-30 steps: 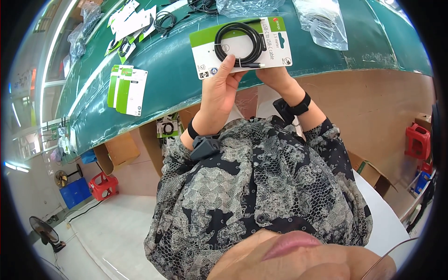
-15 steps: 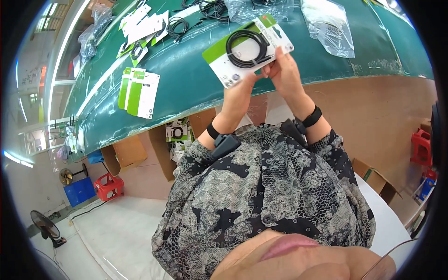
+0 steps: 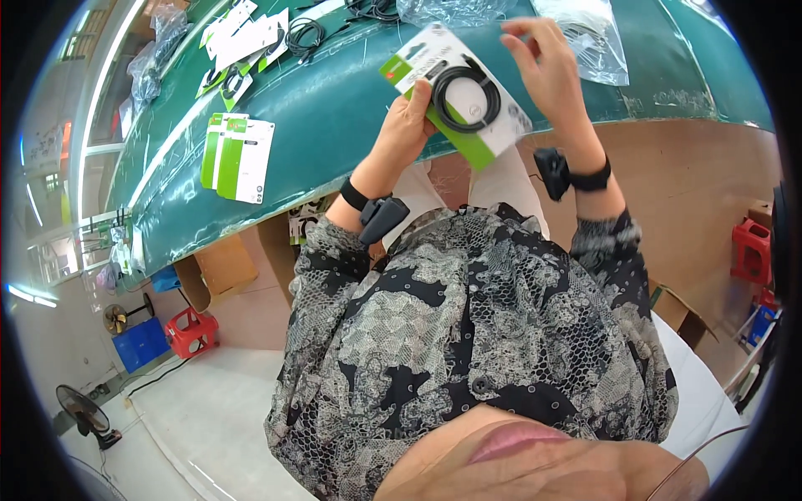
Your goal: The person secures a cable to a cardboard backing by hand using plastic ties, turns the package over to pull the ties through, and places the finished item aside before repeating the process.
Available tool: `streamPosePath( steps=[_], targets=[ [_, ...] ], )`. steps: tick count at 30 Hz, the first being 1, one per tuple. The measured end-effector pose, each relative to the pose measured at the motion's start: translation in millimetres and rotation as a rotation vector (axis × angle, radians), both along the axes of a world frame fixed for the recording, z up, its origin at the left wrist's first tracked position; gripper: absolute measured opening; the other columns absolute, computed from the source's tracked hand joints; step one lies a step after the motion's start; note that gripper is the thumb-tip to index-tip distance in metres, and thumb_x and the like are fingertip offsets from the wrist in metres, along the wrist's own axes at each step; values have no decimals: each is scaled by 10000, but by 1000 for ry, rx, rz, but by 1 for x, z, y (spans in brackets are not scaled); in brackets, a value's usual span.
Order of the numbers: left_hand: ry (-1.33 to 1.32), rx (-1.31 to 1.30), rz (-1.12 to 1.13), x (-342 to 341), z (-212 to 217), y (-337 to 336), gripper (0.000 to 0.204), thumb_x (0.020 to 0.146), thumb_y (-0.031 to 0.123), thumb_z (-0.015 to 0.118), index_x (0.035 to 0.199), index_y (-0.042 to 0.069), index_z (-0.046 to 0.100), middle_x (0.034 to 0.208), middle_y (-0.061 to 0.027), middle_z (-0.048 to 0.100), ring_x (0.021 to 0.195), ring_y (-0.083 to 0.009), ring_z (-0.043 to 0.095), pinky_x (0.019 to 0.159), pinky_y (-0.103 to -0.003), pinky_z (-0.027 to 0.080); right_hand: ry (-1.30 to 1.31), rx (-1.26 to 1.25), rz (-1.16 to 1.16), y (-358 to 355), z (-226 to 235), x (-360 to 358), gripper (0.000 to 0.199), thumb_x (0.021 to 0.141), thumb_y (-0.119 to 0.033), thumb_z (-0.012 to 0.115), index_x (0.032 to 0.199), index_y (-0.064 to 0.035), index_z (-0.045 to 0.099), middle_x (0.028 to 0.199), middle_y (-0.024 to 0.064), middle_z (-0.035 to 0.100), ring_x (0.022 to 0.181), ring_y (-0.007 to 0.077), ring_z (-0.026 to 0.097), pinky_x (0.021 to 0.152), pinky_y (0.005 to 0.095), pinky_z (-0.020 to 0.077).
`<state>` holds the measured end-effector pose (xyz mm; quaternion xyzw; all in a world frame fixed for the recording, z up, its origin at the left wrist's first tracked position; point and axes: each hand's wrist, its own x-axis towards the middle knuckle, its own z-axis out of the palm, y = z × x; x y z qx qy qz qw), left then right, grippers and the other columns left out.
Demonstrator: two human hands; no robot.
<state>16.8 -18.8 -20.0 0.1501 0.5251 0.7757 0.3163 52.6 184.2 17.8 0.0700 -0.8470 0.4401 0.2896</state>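
A flat white and green cardboard card (image 3: 465,104) is tilted in the upper middle of the frame, above the near edge of the desk. A black cable wound into a round coil (image 3: 494,104) is fastened to its face. The person's left hand (image 3: 403,125) grasps the card by its left edge, thumb on the front and the other fingers mostly hidden behind it. The person's right hand (image 3: 547,67), slightly blurred, is raised just right of the card without touching it; its fingers are released and loosely curved, with nothing visible in them.

The glossy green desk (image 3: 334,125) spans the upper part of the frame. On it, left of centre, overlapping white and green cards (image 3: 242,163) lie in a small stack. Farther back, at upper left, is a loose heap of similar cards (image 3: 242,42), with loose black cables (image 3: 305,37) just right of it. A clear plastic bag (image 3: 601,50) lies at upper right, partly behind the right hand.

The person wears a black and grey patterned shirt (image 3: 468,317). At lower left, a red plastic stool (image 3: 192,334) stands beside a blue box (image 3: 140,342).
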Motion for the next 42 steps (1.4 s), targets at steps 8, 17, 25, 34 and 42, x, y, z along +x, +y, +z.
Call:
streamPosePath(
  steps=[8, 17, 25, 34, 42],
  targets=[
    [-196, 132, 220, 2, -18, 3, 523, 943, 462, 423, 1186, 4, 496, 1094, -68, 585, 935, -151, 585, 762, -289, 493, 369, -1228, 976, -45, 119, 81, 101, 924, -152, 485, 855, -82, 508, 871, 27, 557, 696, 163, 505, 627, 276, 426],
    [-269, 44, 228, 3, -31, 18, 457, 979, 401, 353, 1212, 28, 479, 1085, -77, 611, 939, -193, 608, 804, -355, 517, -51, -845, 1153, -61, 180, 54, 151, 804, -201, 645, 853, -62, 612, 777, 45, 615, 692, 129, 573, 599, 249, 448],
    [-238, 131, 203, 2, -9, 5, 456, 973, 401, 372, 1212, 28, 480, 1092, -75, 606, 943, -192, 603, 805, -352, 510, -249, -606, 1321, -117, 217, 58, 218, 739, -228, 733, 850, -51, 670, 726, 55, 647, 690, 112, 609, 582, 236, 460],
    [-344, 190, 107, 27, -20, 24, 454, 967, 401, 392, 1212, 29, 481, 1100, -72, 600, 947, -190, 597, 807, -348, 503, -160, -577, 1276, -154, 210, 65, 202, 746, -225, 724, 841, -54, 671, 727, 56, 647, 691, 117, 607, 580, 243, 459],
    [-373, 234, 39, 34, -17, 34, 454, 962, 402, 411, 1212, 29, 482, 1107, -70, 595, 951, -189, 591, 808, -345, 496, -34, -512, 1284, -169, 201, 70, 190, 752, -223, 716, 833, -57, 673, 728, 57, 647, 691, 122, 605, 578, 250, 457]
  ],
)
